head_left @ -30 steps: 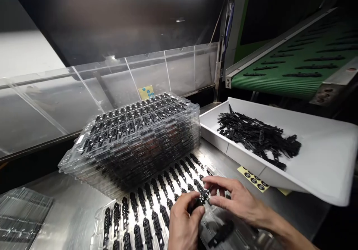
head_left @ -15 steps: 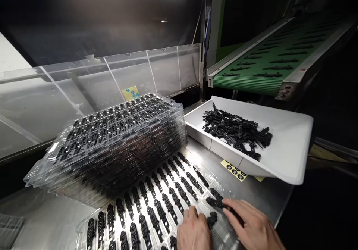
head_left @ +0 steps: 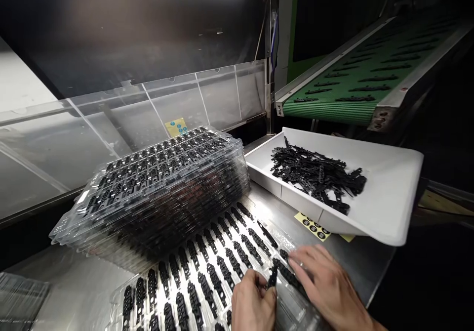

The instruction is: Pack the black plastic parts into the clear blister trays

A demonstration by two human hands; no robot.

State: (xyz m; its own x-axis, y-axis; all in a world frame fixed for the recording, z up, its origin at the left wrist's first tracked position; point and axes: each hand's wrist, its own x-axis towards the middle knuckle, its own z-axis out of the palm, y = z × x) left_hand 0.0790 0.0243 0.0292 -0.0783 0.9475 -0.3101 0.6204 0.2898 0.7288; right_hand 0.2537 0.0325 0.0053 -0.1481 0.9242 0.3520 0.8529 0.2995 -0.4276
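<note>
My left hand [head_left: 255,301] pinches a small black plastic part [head_left: 273,277] between thumb and fingers, tilted over the front of a clear plastic tray [head_left: 115,296]. Beside it, my right hand [head_left: 331,284] has its thumb and fingertips closed on the end of another black part [head_left: 284,255], largely covered by the fingers. A further black part [head_left: 289,274] lies under the right thumb at the tray's right side. Rows of similar slim, perforated black parts [head_left: 206,294] fill the tray's slots to the left of my hands.
A tall stack of filled clear trays [head_left: 159,202] stands behind on the metal table [head_left: 77,289]. A white bin [head_left: 388,187] with a heap of black parts sits back right, a sticker sheet [head_left: 313,226] at its front. Beyond, a green conveyor belt [head_left: 326,108] carries more parts.
My left hand has risen slightly and now pinches a part. My right hand has shifted up from the part it gripped, which now lies lower, to a part beside it. The view shifted slightly.
</note>
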